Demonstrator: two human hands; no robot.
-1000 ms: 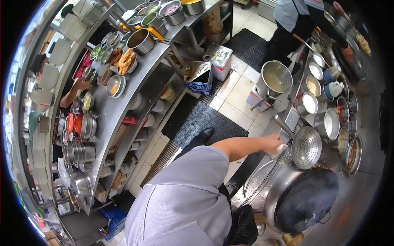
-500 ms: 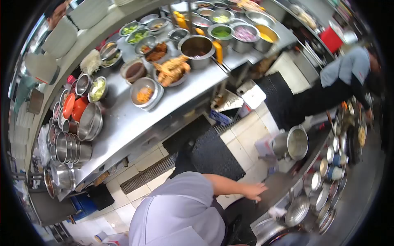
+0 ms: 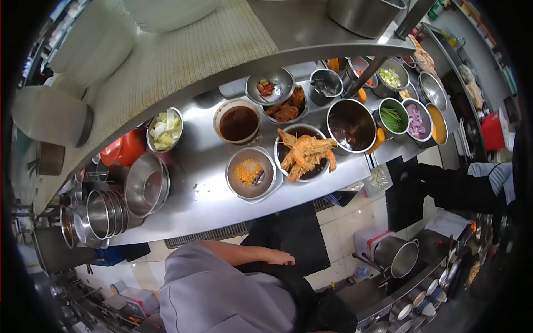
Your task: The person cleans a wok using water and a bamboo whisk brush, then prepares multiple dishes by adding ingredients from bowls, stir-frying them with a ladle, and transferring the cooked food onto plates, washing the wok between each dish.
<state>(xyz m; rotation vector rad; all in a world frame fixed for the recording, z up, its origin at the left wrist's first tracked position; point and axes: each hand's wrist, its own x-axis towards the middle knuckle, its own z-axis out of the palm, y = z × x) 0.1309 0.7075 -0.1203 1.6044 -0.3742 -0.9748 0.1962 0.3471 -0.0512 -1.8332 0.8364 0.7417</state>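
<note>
From my remote end I logged a comm'l kitchen: s/s prep counter (image 3: 197, 172) in ctr, pot of sliced onion (image 3: 417, 119) approx 2–3 o'clock, nested steel pots (image 3: 99, 215) approx 8–9, stacked white dishes (image 3: 169, 11) approx 11, lg stockpot (image 3: 404, 261) approx 4, co-worker (image 3: 461, 182) approx 3, tiled floor (image 3: 344, 236) below.

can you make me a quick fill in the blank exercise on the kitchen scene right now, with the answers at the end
1. The person's left hand shows against a black floor ___.
2. The purple onion sits ___ the green pieces and the yellow liquid.
3. The nested metal pots are at the picture's ___ end of the steel counter.

Missing words: mat; between; left
</note>
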